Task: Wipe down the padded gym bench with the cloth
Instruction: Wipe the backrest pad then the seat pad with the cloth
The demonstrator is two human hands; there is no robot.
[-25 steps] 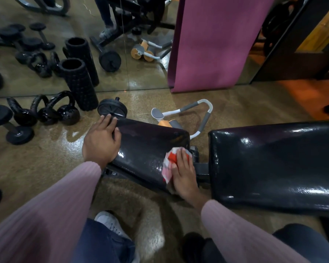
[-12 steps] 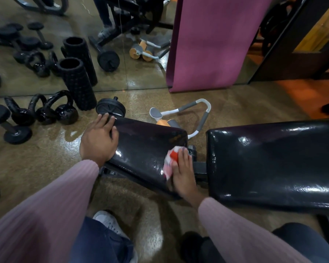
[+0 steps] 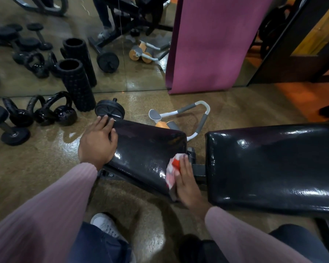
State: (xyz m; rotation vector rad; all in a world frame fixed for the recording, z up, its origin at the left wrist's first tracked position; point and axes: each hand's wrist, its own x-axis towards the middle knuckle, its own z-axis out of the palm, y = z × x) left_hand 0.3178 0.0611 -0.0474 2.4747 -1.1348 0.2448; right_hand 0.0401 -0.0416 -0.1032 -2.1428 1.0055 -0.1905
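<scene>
The padded gym bench has two glossy black pads: a small seat pad at centre and a long back pad to the right. My right hand presses a red and white cloth against the seat pad's near right edge, beside the gap between the pads. Resting flat on the seat pad's left end is my left hand, fingers spread and holding nothing.
Kettlebells, a dumbbell and foam rollers stand on the floor to the left. An ab roller lies behind the seat pad. A purple mat leans against the mirror wall. My white shoe is below the bench.
My right hand has shifted slightly with the cloth along the seat pad's right edge. My left hand stays on the pad's left end.
</scene>
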